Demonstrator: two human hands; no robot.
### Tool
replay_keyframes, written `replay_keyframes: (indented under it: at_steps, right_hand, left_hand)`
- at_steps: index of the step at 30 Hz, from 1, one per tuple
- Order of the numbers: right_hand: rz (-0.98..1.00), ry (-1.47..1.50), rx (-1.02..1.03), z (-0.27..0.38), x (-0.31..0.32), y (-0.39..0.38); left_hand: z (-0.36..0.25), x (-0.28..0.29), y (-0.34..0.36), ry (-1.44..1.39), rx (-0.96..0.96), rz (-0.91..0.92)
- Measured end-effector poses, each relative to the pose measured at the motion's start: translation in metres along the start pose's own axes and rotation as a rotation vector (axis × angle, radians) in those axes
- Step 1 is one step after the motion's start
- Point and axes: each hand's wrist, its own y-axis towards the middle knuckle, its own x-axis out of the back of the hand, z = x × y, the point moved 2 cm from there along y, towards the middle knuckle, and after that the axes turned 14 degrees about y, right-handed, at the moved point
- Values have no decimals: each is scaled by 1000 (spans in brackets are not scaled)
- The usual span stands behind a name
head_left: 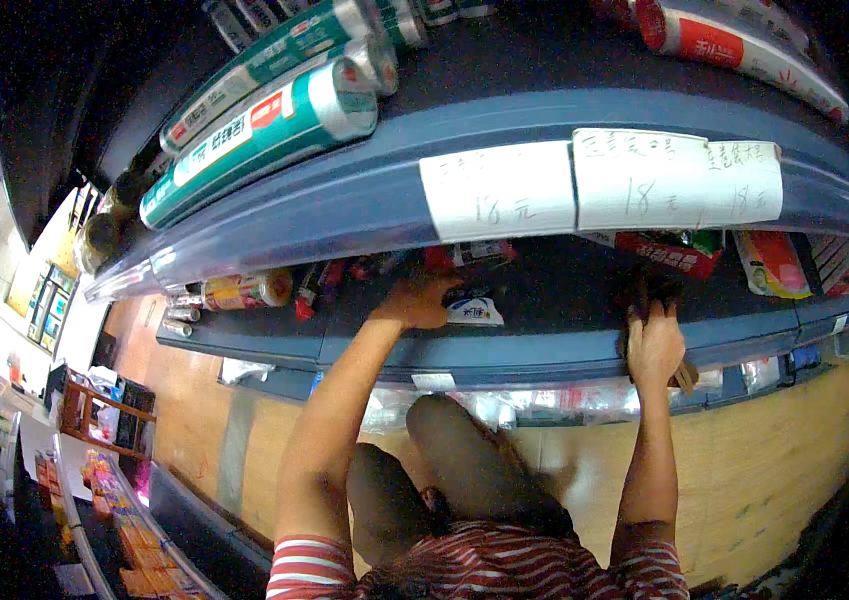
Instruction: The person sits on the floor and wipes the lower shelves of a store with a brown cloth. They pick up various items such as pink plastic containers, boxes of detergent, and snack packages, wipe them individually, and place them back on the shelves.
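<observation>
My left hand [426,301] reaches under the upper shelf onto the lower shelf, with thumb and fingers apart. Right beside its fingertips lies a small white and blue packet [476,308]; a dark and red packet [484,252] is just behind. Over the front edge of the lower shelf [554,352], my right hand [655,342] is closed with its fingers pointing inward. Something dark with a tan edge [684,377] shows beneath that hand, too unclear to name. A red box [669,254] sits farther in, beyond its fingers.
Green and white rolls [264,125] lie on the upper shelf [504,120], whose front carries white paper labels [499,190]. Colourful packets [774,264] stand at the lower shelf's right end. Clear plastic bags [504,408] fill a lower level. Behind at left is a wooden-framed rack [109,415].
</observation>
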Motion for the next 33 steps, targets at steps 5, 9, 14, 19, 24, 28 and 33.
replay_keyframes:
  at_steps: [5, 9, 14, 19, 24, 28, 33]
  right_hand:
    - [-43, 26, 44, -2, -3, -1]
    - [-65, 4, 44, -2, -3, -1]
    - [-43, -17, -3, -1, -1, 0]
    - [-140, -23, 86, -2, -4, -2]
    - [-66, -65, 45, -4, -3, -3]
    - [-90, -46, 65, 0, -1, -4]
    - [-97, -45, 62, -5, -6, -3]
  left_hand:
    - [47, -30, 39, 220, 113, -521]
    - [43, -23, 54, 148, -81, -877]
    - [36, -25, 69, 238, -11, -824]
    - [31, -23, 64, 289, 34, -817]
    - [20, 0, 17, 325, 136, -940]
    - [11, 6, -47, 3, 272, -1007]
    - [-16, -28, -123, -1133, 256, -708]
